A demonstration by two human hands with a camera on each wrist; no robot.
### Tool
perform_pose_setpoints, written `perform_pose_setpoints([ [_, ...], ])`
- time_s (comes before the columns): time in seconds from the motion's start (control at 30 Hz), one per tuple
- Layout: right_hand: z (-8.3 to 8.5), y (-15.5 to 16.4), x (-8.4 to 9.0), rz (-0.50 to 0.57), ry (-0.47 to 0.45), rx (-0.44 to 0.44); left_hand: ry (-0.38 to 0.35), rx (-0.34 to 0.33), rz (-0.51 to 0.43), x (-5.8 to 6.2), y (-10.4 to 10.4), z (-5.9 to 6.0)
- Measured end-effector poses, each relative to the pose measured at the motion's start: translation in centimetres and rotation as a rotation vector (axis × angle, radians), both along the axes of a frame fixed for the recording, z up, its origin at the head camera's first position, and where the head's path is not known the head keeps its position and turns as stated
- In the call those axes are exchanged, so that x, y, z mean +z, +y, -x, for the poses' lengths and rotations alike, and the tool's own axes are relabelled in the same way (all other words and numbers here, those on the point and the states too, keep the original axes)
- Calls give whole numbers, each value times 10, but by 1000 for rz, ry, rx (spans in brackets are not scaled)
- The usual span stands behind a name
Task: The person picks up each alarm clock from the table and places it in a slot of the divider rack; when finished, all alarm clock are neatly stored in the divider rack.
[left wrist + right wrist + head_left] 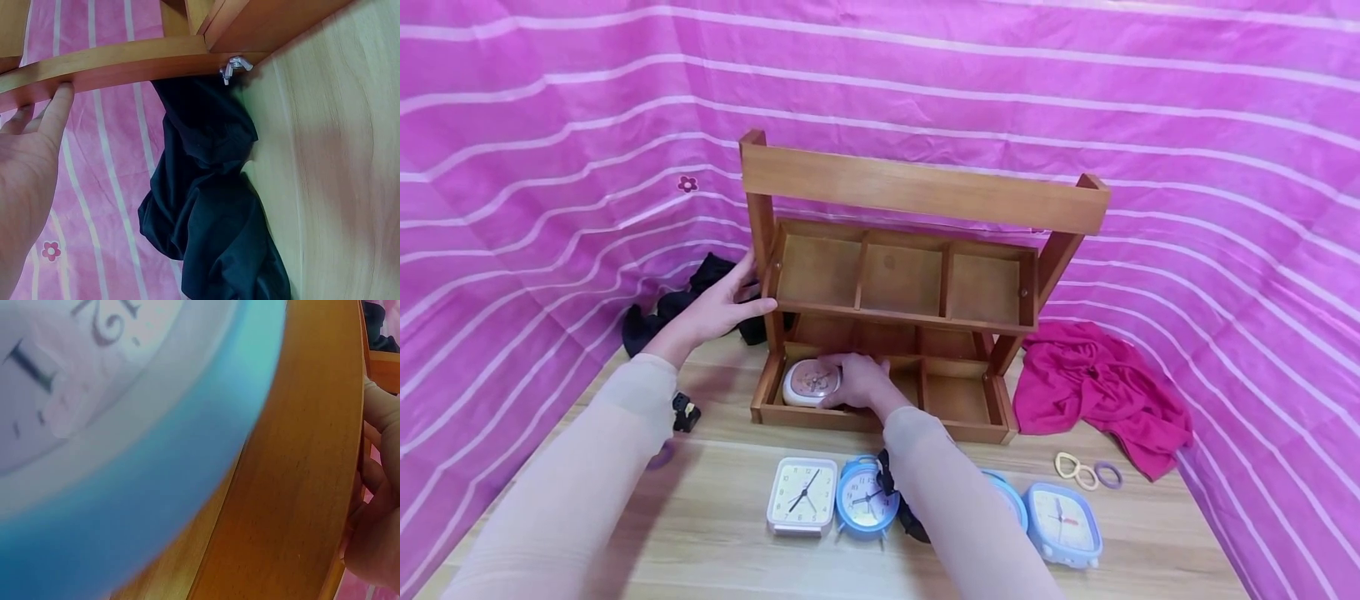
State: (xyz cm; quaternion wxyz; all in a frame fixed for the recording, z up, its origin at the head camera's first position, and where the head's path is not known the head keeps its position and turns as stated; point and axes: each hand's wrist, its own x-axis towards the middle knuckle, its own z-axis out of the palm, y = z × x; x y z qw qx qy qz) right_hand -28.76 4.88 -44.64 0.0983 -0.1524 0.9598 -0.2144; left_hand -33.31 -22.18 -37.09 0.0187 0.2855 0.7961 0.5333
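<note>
One round clock (811,379), low left in rack (925,192), just left of right hand (863,382) gripping its edge; left hand (718,311), straight-fingered, touches post (761,218).

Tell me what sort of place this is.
Probably a small screened-off work corner: pink striped cloth hangs around a wood-grain surface, where several clocks sit in front of a two-tier wooden rack.

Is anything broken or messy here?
I see nothing broken or spilled. But the dark pink cloth lies crumpled to the right of the wooden shelf, and the black cloth is bunched up on its left. They look messy because neither is neatly folded.
</note>
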Motion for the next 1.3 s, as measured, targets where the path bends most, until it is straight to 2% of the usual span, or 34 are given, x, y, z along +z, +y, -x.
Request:
perform_pose_setpoints([
  [0.17,1,1,-2,-3,20,32,-2,3,-12,1,-1,0],
  [0.33,0,8,-5,1,22,89,-17,6,14,-2,1,-1],
  [0.53,-1,27,-5,173,16,137,-6,21,28,-4,1,-2],
  [0.63,-8,39,0,217,16,153,-13,31,23,-4,0,-4],
  [0.8,-33,56,14,197,36,222,-27,29,24,-2,0,-4],
  [1.0,-71,73,17,156,80,293,-13,15,22,0,3,-5],
  [1.13,-93,68,16,98,127,343,-5,16,23,2,3,-4],
  [1.3,-116,51,15,-14,123,396,-17,32,29,1,2,-5],
])
